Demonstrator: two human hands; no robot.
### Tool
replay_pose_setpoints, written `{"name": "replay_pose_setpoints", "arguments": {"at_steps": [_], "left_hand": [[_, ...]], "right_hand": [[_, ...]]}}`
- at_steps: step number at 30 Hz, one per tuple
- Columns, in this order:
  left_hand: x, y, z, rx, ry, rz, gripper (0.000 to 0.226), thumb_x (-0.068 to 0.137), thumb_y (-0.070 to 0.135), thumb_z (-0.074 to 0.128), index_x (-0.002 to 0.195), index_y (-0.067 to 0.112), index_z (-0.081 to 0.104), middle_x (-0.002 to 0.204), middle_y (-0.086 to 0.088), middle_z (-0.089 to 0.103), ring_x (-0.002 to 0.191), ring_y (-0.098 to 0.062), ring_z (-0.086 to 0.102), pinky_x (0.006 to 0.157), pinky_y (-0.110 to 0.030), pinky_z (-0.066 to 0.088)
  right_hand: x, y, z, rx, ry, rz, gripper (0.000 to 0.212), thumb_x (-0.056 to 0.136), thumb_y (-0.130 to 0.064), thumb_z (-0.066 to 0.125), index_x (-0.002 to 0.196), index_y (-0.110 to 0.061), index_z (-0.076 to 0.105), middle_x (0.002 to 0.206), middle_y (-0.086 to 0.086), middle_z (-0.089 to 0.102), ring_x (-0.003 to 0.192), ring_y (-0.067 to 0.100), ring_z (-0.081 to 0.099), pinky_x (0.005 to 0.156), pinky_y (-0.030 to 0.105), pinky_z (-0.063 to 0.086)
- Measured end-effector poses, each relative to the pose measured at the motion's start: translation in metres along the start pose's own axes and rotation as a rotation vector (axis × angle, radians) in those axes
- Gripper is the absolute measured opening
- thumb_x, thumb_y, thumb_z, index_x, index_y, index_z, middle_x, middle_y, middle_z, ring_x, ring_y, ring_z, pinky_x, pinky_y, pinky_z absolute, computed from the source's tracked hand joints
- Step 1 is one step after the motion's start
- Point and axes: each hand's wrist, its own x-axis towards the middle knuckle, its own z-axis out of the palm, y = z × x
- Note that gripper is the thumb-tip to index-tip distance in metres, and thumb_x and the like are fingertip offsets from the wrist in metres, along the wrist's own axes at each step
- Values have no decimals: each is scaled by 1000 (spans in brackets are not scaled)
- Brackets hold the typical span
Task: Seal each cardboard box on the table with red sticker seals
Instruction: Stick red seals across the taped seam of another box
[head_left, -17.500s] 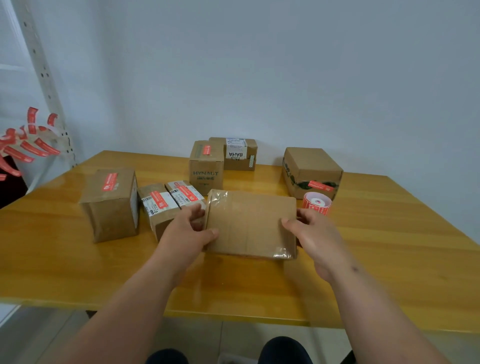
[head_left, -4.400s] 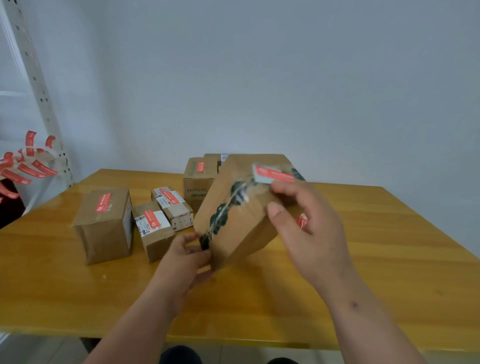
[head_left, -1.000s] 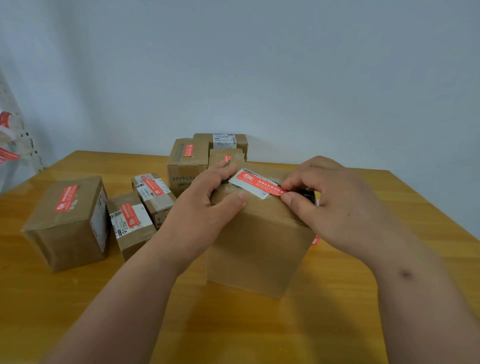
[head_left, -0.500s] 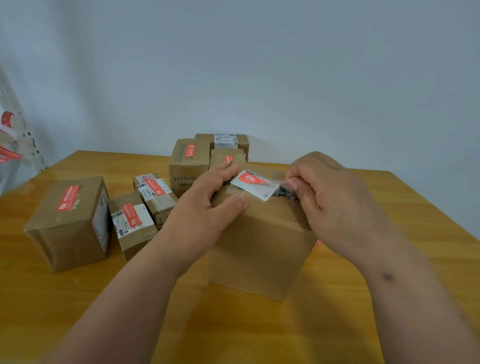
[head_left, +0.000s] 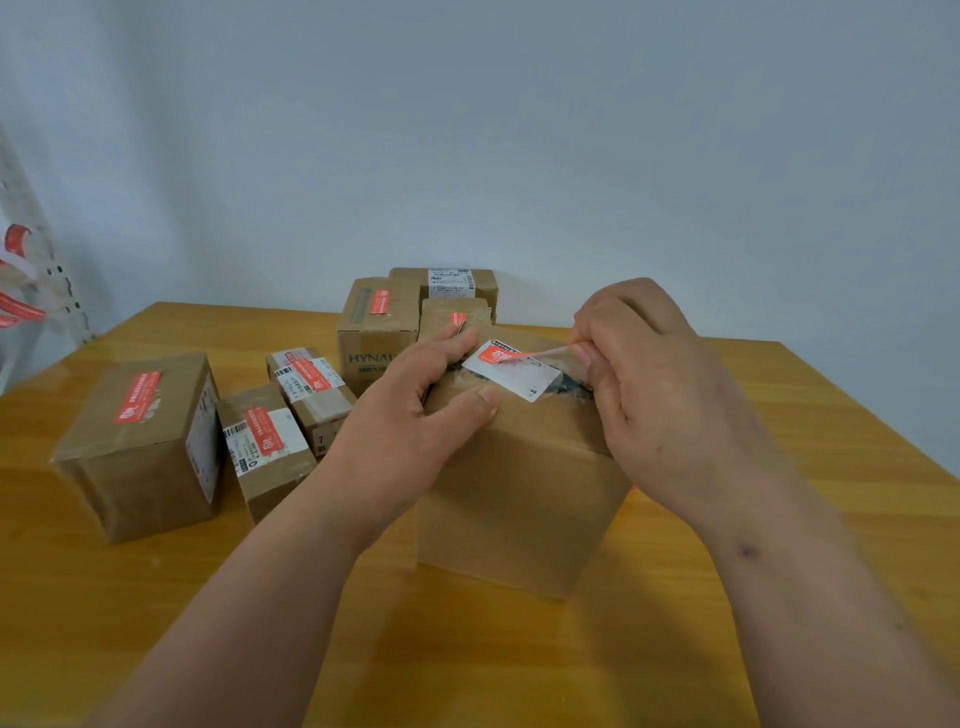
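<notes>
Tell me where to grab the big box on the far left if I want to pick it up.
Take the big box by its two upright side faces, coming from above with both hands; it looks too wide for one, and that probably keeps fingers off its top red seal.

The table (head_left: 779, 415) looks like wood, honey-yellow with a glossy finish that throws soft reflections near its left edge. The box (head_left: 519, 493) at the middle is matt brown cardboard — clear shiny tape crosses its top. On it lies a white label (head_left: 519, 375) of smooth paper, from which a red sticker seal (head_left: 506, 355) peels — thin and slightly glossy. The large box (head_left: 140, 452) by the left edge is dull cardboard, wrapped in glossy tape.
</notes>
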Motion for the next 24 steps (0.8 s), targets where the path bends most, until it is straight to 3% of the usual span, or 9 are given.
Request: {"name": "replay_pose_setpoints", "arguments": {"at_steps": [4, 8, 12, 17, 20, 24], "left_hand": [[0, 0, 0, 4, 0, 3, 50, 90, 38, 59, 137, 47, 45, 133, 38, 34, 127, 7, 33, 89, -11, 36], [0, 0, -1, -9, -8, 3, 50, 90, 37, 60, 137, 48, 45, 131, 40, 34, 125, 8, 33, 85, -11, 38], [-1, 0, -1, -4, -15, 12, 51, 89, 38, 60, 137, 47, 46, 135, 37, 35, 126, 6, 33, 87, -12, 39], [1, -3, -4, -5, 9, 18, 49, 88, 37, 60, 135, 47, 48, 142, 32, 38, 128, 6, 34, 96, -14, 35], [1, -2, -2, 10, 10, 15, 49, 88, 38, 60, 135, 47, 48, 143, 32, 37, 130, 4, 34, 98, -18, 35], [1, -2, -1, 18, 13, 12, 52, 87, 42, 60, 137, 46, 46, 143, 32, 36, 130, 4, 34, 95, -16, 35]], "right_hand": [[1, -2, -1, -19, -13, 8, 13, 90, 4, 51, 93, -8, 55, 108, 5, 48, 75, 33, 56, 55, 47, 51], [1, -5, -3, -42, 1, -1, 14, 90, 6, 52, 93, -8, 55, 109, 4, 47, 86, 10, 52, 53, 45, 51], [5, -8, -4, -91, -6, 5, 14, 89, 4, 50, 95, -9, 54, 112, 2, 44, 72, 32, 56, 50, 44, 51], [8, -5, -14, -11, 120, 23, 18, 88, 4, 43, 93, -12, 49, 106, 4, 46, 65, 32, 56, 55, 47, 50], [8, -2, -18, 10, 194, 42, 12, 96, -5, 43, 92, -11, 52, 99, 2, 50, 71, 24, 56, 60, 40, 48], [2, -1, -12, 116, 195, 177, 15, 97, -8, 44, 91, -21, 49, 90, -1, 55, 81, 17, 59, 68, 20, 42]]}}
